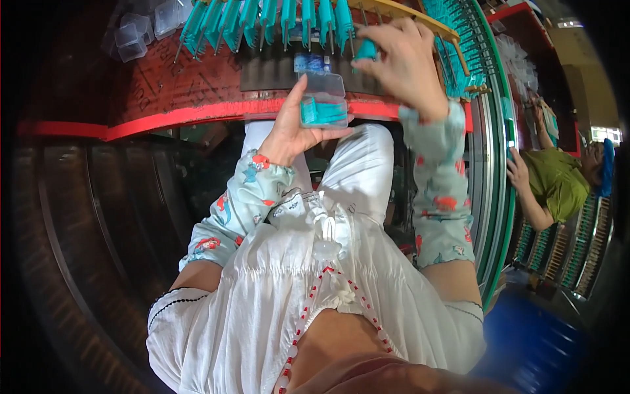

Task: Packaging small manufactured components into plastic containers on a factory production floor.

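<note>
My left hand (287, 130) holds a small clear plastic box (326, 84) above my lap, its hinged lid raised. Thin teal plastic pieces (323, 113) lie inside the box. Up at the right, my right hand (408, 65), a little smeared by motion, has its fingers closed round a teal bunch (366, 50) that looks like the same kind of piece. That hand is beside the right end of a row of teal pieces (268, 23) threaded on metal rods. A small blue printed card or packet (312, 63) lies on the table just beyond the box.
The table (170, 79) has a red front edge. Empty clear boxes (133, 38) are piled at its far left. A yellow wooden bar (420, 18) and another teal rack (459, 56) stand at right. Past a green-edged partition (502, 217), a person in green (554, 180) works.
</note>
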The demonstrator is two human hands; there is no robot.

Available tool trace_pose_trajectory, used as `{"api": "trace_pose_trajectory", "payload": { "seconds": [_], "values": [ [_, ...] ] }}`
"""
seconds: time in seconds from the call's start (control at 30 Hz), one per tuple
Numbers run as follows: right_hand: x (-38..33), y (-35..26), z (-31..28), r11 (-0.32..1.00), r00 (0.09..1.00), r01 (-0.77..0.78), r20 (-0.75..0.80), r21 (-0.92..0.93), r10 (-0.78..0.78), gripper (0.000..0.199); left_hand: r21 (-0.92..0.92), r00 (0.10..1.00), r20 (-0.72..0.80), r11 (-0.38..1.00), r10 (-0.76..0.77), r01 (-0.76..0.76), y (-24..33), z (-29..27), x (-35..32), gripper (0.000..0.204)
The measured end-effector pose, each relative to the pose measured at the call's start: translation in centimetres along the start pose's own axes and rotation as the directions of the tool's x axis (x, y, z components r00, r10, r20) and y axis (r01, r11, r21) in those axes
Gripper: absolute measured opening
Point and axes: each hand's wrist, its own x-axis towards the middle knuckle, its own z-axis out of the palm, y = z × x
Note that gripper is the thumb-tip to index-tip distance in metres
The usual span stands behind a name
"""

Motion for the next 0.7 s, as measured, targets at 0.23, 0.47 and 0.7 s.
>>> {"api": "trace_pose_trajectory", "payload": {
  "seconds": [0.23, 0.47, 0.7],
  "values": [
    [-11.0, -8.0, 5.5, 0.329, 0.722, -0.251, -0.051, 0.910, 0.691, 0.050, 0.025, 0.998, 0.058, 0.999, -0.023, 0.021, -2.0, 3.2, -0.2, 0.066],
    [-12.5, -6.8, 5.2, 0.862, 0.941, -0.279, -0.058, 0.423, 0.332, 0.059, 0.086, 0.993, 0.050, 0.991, 0.103, -0.107, -2.4, 2.0, -0.3, 0.070],
    [-12.4, -4.3, 4.2, -0.060, 0.743, -0.413, 0.375, 0.909, 0.554, 0.049, -0.007, 0.991, -0.080, 0.994, -0.108, 0.107, -4.3, 2.5, -0.4, 0.086]
  ]
}}
